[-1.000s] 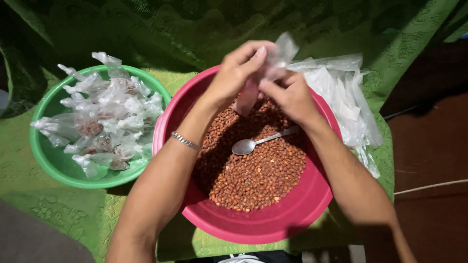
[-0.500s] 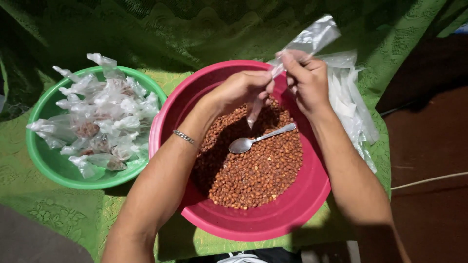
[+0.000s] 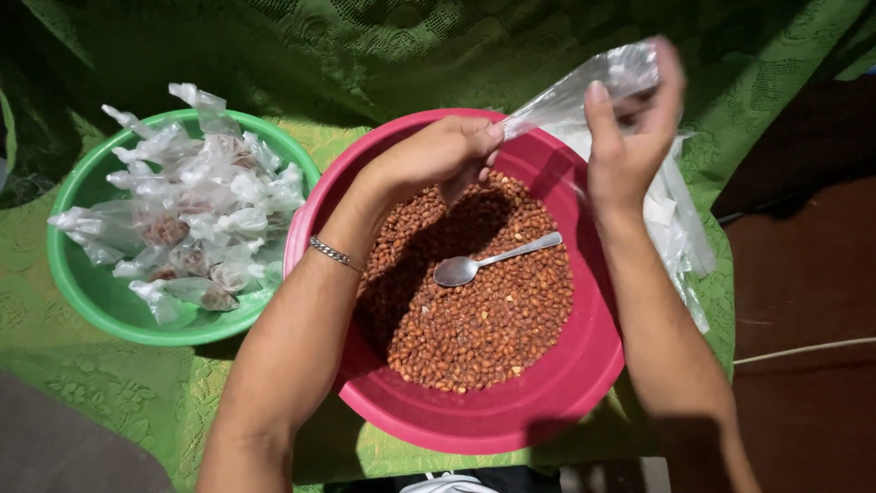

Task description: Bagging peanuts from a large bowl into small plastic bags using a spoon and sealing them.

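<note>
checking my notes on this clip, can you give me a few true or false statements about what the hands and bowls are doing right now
1. Both hands hold one clear plastic bag stretched between them. True: the left hand pinches one end, the right hand the other.
2. The spoon is in the right hand. False: it lies on the peanuts in the pink bowl.
3. The green bowl holds tied-off small bags. True.
4. The pink bowl is empty. False: it holds peanuts.
5. A bracelet sits on the left wrist. True.
</note>
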